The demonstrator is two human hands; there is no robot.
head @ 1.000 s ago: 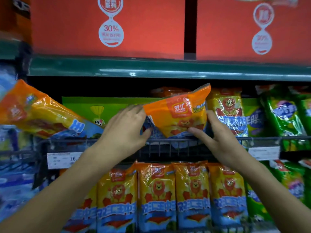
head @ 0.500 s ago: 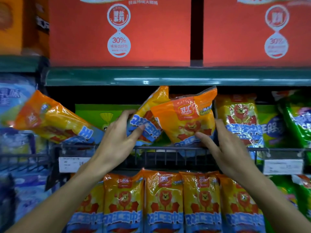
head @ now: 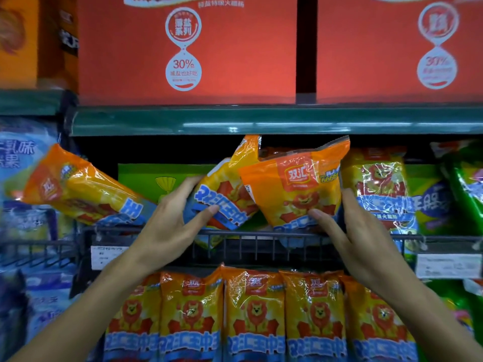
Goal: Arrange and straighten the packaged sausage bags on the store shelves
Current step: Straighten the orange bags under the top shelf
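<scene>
While both hands work the shelf: left hand [head: 167, 223] grips tilted sausage bag [head: 224, 194]; right hand [head: 358, 239] grips front sausage bag [head: 295, 189].
Around: toppled bag [head: 78, 186] leaning left; wire rail [head: 261, 235] crossing the bags' bottoms.
Hidden: right fingers [head: 347, 199] behind the bag; price tags [head: 108, 257] unreadable.

My single head view faces the shelf [head: 274, 121] straight on, close, looking slightly up past each hand from behind the wrists.

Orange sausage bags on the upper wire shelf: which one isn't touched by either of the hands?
The far-left bag, lying tilted and apart. The left hand grips the leaning bag; the right hand holds the front bag.
</scene>
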